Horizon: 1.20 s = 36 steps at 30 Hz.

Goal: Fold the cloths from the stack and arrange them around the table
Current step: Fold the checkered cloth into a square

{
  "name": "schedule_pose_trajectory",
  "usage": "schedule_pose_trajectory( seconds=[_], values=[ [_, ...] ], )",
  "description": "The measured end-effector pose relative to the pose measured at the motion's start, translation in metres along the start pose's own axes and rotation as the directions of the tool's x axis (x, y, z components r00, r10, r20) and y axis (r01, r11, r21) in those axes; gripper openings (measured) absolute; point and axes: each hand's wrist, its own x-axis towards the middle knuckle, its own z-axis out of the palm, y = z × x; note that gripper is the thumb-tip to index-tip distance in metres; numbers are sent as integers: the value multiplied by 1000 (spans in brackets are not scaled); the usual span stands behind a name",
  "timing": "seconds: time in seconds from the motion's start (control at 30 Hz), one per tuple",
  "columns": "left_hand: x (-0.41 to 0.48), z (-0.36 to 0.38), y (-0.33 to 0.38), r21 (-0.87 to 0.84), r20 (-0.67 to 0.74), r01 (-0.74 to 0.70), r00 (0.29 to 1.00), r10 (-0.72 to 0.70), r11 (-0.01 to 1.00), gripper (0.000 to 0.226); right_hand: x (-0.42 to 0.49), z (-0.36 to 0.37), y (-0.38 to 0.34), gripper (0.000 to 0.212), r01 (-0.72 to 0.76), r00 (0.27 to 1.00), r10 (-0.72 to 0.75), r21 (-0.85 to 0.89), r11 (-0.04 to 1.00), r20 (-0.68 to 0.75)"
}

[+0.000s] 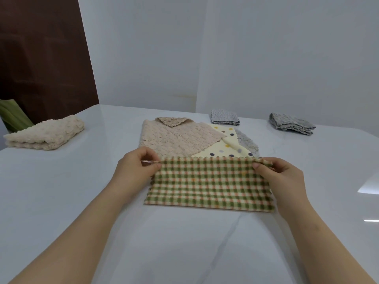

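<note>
A green checked cloth point(209, 184) lies folded in half on the white table point(82, 191) in front of me. My left hand point(136, 168) pinches its far left corner and my right hand point(282, 174) pinches its far right corner. Behind it sits the stack: a beige textured cloth point(174, 138) on top with one corner turned over, a cream dotted cloth point(227, 148) under it, and a grey cloth point(249, 143) at the bottom right.
A folded cream cloth point(44, 134) rests at the table's left edge. Two folded grey cloths lie at the back, one point(225, 117) near the middle and one point(292, 124) at the right. White walls stand close behind the table. A green leaf point(12, 115) shows at far left.
</note>
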Motion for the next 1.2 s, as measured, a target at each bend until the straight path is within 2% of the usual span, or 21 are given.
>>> schedule_pose_trajectory(
  seconds=[0.07,0.13,0.2,0.27,0.37,0.43,0.53,0.83,1.03,1.13,1.2],
  values=[
    [-2,1,0,263,110,-87,992,60,961,27,0,0,0,19,6,1000,-6,-24,1000,2],
    [-3,0,-1,337,164,-103,985,49,936,29,-2,0,0,20,4,1000,-4,-33,999,9],
    [-2,-1,-1,331,148,-80,988,32,940,28,-2,1,0,18,0,1000,0,-35,999,15],
    [-1,-1,-1,272,102,-44,995,17,961,25,-2,0,0,16,-12,1000,13,-29,999,19],
    [1,-1,1,1,24,70,997,-70,998,19,-1,-1,0,15,-54,999,53,8,999,11],
    [1,-1,4,-182,27,120,993,-117,976,14,0,-1,0,16,-63,998,63,36,997,2],
    [1,0,6,-310,3,105,994,-109,945,8,-1,0,-3,18,-53,999,53,74,996,-5],
    [-2,1,13,-364,-73,9,997,-38,931,14,-1,-2,-6,27,1,1000,2,112,994,-28],
    [-5,0,19,-300,-128,-54,992,16,952,16,-2,-2,-7,18,-11,1000,15,167,986,-21],
    [-4,0,18,-352,-111,-14,993,-26,936,15,-2,-3,-6,18,-25,999,29,219,976,-19],
    [-4,1,18,-440,-42,81,993,-110,894,11,-1,-2,-6,21,-47,999,51,216,975,-12]
  ],
)
